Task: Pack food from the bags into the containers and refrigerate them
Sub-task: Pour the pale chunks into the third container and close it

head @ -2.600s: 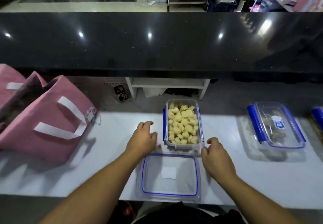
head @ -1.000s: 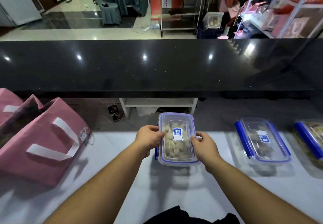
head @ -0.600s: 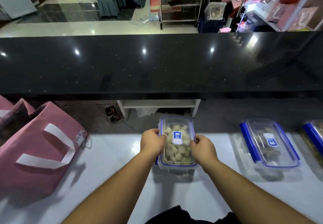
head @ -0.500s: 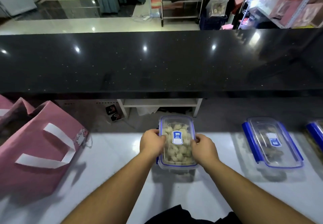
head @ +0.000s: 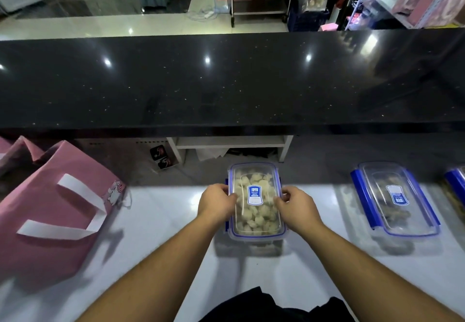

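A clear container (head: 255, 223) with blue clips and a blue label on its lid holds pale food pieces. It stands on the white counter (head: 156, 241) straight ahead. My left hand (head: 216, 202) presses on its left long side and my right hand (head: 294, 207) on its right long side, fingers curled over the lid's edges. A second lidded container (head: 395, 198) with darker food sits to the right. A third container (head: 456, 186) is cut off at the right edge.
A pink bag (head: 50, 211) with white handles stands at the left on the counter. A raised black countertop (head: 226, 82) runs across behind. Beyond it are a white shelf unit (head: 231, 143), metal racks and a tiled floor.
The lid that lay in front of the open container is now on it. Both hands have moved onto the container's long sides and stay pressed there.
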The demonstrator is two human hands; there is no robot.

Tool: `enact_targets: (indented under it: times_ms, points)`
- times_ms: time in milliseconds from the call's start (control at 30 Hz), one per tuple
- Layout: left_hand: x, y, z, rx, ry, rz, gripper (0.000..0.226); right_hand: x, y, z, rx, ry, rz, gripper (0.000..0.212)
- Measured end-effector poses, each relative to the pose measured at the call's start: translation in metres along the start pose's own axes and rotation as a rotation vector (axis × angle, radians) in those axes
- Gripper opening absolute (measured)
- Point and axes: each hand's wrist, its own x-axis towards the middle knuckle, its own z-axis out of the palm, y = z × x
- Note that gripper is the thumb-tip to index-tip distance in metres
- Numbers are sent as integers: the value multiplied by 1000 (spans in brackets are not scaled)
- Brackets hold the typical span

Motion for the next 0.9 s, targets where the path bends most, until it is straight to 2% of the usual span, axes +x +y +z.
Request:
enact_targets:
  times_ms: [167, 333, 400, 467, 500, 600, 700, 800, 900]
  points:
    - [5, -8, 1, -97, -42, -59, 37, -1, 4, -3, 84, -33, 55, 19]
    - [7, -11, -1, -142, -111, -151, 71, 3, 6, -5, 190, -130, 180, 55]
    - [7, -12, -2, -170, -135, -177, 72, 4, 8, -5, 272, -172, 252, 71]
    - [6, -11, -5, -137, -124, -165, 53, 5, 10, -5, 330, -169, 299, 77]
    - [6, -11, -6, -117, -113, -147, 44, 4, 9, -6, 349, -160, 315, 73]
    - [4, -9, -5, -50, -72, -63, 29, 4, 9, -7, 384, -144, 294, 36]
    - [-3, -4, -1, 199, 19, 70, 24, 2, 7, -4, 404, -129, 245, 12]
    - [-8, -2, 0, 212, 46, 96, 25, 0, 6, 1, 337, -108, 195, 11]
    - [-7, -2, -2, 216, 34, 94, 25, -1, 8, 4, 232, -89, 149, 20]
